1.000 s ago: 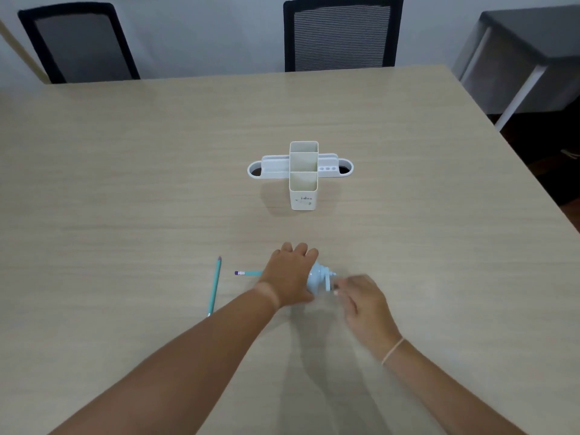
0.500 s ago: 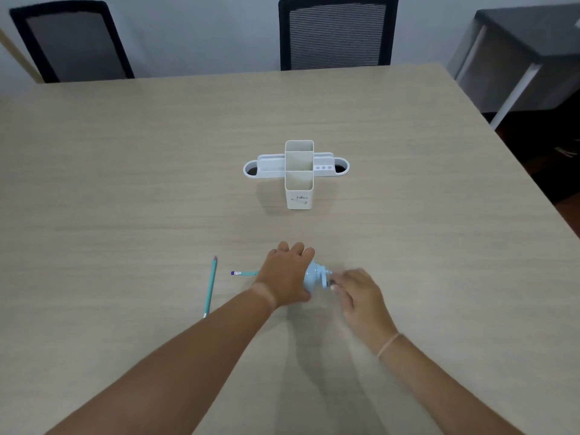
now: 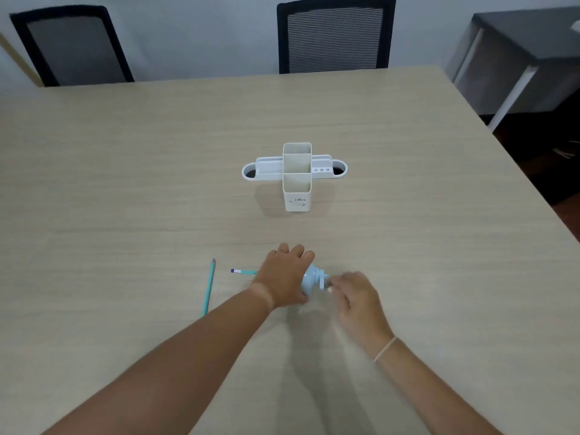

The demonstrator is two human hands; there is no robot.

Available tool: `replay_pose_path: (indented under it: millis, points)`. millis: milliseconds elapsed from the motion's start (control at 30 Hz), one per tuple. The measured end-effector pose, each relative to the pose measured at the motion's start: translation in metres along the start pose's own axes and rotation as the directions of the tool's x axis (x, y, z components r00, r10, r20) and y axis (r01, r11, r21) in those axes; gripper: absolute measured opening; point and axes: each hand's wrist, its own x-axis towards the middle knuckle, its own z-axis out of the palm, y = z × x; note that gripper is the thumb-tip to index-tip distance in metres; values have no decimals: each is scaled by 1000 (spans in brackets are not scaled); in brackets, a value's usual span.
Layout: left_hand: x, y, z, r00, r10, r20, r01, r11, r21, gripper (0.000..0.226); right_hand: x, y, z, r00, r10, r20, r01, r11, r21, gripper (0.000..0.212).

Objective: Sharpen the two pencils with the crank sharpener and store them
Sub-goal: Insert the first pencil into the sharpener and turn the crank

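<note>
Left hand (image 3: 284, 276) clamped over pale blue plastic crank sharpener (image 3: 310, 279), teal pencil (image 3: 244, 271) inserted crosswise, eraser leftward; right hand (image 3: 357, 301) pinching crank (image 3: 323, 279); second teal pencil (image 3: 209, 287) pointing away.

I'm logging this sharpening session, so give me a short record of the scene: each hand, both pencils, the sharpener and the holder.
left hand: clamped over the sharpener
right hand: fingers on the crank
sharpener: light blue, on the table
pencil in sharpener: eraser end sticks out left
loose pencil: flat on table, left of the hands
holder: white, no pencils visible inside
</note>
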Motion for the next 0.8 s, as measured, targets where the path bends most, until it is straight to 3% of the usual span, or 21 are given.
replay_pose_path:
  millis: [133,233,333,500,600,700,800]
  points:
    - [0,3,-1,1000,-20,-5,20,1000,-19,54,56,5,-1,998,22,-56,-26,997,-70,22]
    - [0,4,-2,1000,-9,1,9,1000,-14,53,72,24,11,975,170,143,-146,975,-166,17]
    - [-1,4,-2,1000,-19,0,19,999,-29,54,48,28,20,935,224,274,-156,956,-249,17]
    - [-1,2,-1,1000,-28,7,29,999,-38,55,-13,13,10,994,-33,106,40,997,-62,25]
    - [0,2,0,999,-35,0,35,999,-40,53,7,1,-5,996,-87,7,87,996,-32,28]
    - [1,3,0,999,-37,-10,37,998,-41,51,51,5,-4,999,-32,-42,29,996,-79,28]
    - [1,3,0,999,-36,-5,36,999,-41,52,75,22,12,976,156,151,-129,976,-175,17]
